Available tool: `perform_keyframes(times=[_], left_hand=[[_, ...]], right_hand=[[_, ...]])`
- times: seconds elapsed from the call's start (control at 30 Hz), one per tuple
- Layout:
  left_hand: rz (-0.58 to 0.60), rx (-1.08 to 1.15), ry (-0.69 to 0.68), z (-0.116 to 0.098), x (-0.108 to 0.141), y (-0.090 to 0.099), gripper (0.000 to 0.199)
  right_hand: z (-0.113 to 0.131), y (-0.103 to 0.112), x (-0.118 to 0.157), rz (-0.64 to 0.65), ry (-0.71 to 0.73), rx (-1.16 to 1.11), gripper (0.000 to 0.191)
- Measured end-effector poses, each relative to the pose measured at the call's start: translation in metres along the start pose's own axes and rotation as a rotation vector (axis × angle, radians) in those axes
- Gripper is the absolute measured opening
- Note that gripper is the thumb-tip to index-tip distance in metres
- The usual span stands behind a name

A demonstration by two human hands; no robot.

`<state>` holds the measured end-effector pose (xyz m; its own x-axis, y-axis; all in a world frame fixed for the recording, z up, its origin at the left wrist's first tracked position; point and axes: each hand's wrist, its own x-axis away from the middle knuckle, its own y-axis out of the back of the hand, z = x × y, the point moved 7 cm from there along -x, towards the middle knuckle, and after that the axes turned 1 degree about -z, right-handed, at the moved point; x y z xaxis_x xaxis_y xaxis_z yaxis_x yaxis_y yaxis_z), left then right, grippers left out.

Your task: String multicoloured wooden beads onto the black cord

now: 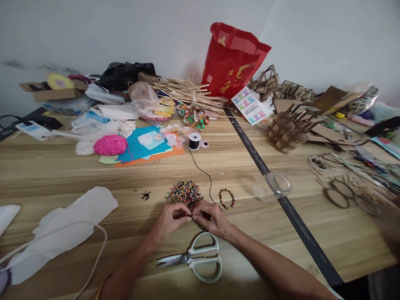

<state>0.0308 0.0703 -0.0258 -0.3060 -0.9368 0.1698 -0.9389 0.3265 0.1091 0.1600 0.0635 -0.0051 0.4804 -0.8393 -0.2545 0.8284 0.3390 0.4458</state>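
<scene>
My left hand (172, 219) is closed in a pinch, its fingertips meeting those of my right hand (211, 217). Something tiny and dark lies between the fingertips; what my left fingers hold is too small to make out. My right hand pinches a black cord (206, 173), which runs from a white-flanged spool (194, 141) to this hand, with a short length showing below it. Just beyond both hands is a heap of multicoloured beads (185, 193). A beaded bracelet (226, 198) lies right of them. Scissors (189, 257) with pale handles rest partly open below my hands.
Short black pieces (145, 195) lie left of the beads. Clear tape rolls (278, 184) sit on the dark strip (300, 221). Pink yarn (111, 145), coloured paper (134, 146), a red bag (233, 60) and woven baskets (289, 131) stand farther back. White sheeting (71, 229) and a cable lie left.
</scene>
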Motion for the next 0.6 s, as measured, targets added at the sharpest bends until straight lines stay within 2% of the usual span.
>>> perform_keyframes(times=[0.6], left_hand=[[-0.031, -0.012, 0.013, 0.0048, -0.0021, 0.0048, 0.006]], right_hand=[[-0.0037, 0.0005, 0.0000, -0.027, -0.027, 0.001, 0.012]])
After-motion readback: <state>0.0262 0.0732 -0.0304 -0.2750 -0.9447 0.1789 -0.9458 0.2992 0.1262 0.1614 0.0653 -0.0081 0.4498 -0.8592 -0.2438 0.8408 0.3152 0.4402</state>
